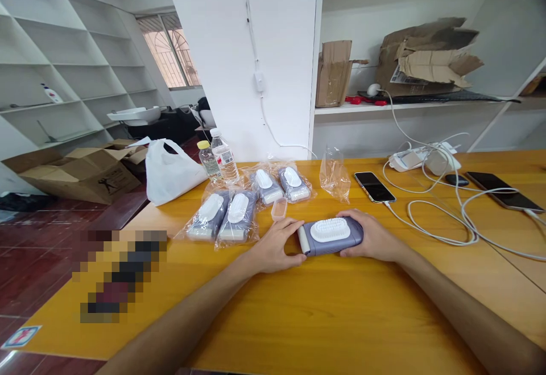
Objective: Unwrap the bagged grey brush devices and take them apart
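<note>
Between my hands is a grey-purple handheld brush (pixel 330 235), with an oval pad of white bristles facing up and a pale strip across its left end. My right hand (pixel 375 237) wraps round its right end. At the left end, the thumb and fingers of my left hand (pixel 275 247) pinch its two sides. Just beyond my left hand lies a small clear plastic cover (pixel 279 209). Several similar brushes in clear bags stand behind it, among them a near bagged brush (pixel 237 213) and a far bagged brush (pixel 293 181).
An open clear bag (pixel 335 173) stands behind the brush. To the right are a phone (pixel 375 187), white cables (pixel 443 233), a power strip (pixel 409 159) and a tablet (pixel 505 190). Bottles (pixel 226 161) and a white plastic bag (pixel 170 173) stand at the left back. A pixelated patch covers the table's left.
</note>
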`<action>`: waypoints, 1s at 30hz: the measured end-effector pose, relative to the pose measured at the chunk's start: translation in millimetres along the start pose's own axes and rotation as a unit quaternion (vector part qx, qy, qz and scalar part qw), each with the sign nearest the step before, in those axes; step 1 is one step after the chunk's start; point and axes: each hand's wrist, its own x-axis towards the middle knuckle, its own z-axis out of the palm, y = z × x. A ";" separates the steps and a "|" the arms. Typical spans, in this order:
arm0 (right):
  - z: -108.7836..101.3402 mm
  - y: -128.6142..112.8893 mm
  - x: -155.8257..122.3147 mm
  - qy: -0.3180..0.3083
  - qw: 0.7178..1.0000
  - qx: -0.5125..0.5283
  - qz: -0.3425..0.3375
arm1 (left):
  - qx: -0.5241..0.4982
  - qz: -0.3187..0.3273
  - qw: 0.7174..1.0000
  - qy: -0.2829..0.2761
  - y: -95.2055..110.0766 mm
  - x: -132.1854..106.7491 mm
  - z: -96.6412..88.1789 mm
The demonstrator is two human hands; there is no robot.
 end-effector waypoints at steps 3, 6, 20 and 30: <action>-0.4 -0.6 0.2 -0.006 1.000 0.002 0.001 | -0.015 -0.019 1.000 -0.005 -5.4 0.4 -0.2; -0.5 -0.7 0.4 -0.011 1.000 0.003 0.002 | -0.028 -0.034 0.999 -0.003 -7.2 0.7 -1.4; -0.1 -3.0 1.1 -0.002 1.000 0.014 0.001 | -0.021 0.005 1.000 0.013 -11.0 1.5 -1.2; -0.5 0.4 0.9 0.003 1.000 0.014 0.013 | 0.038 0.046 0.998 0.025 3.8 -0.5 4.0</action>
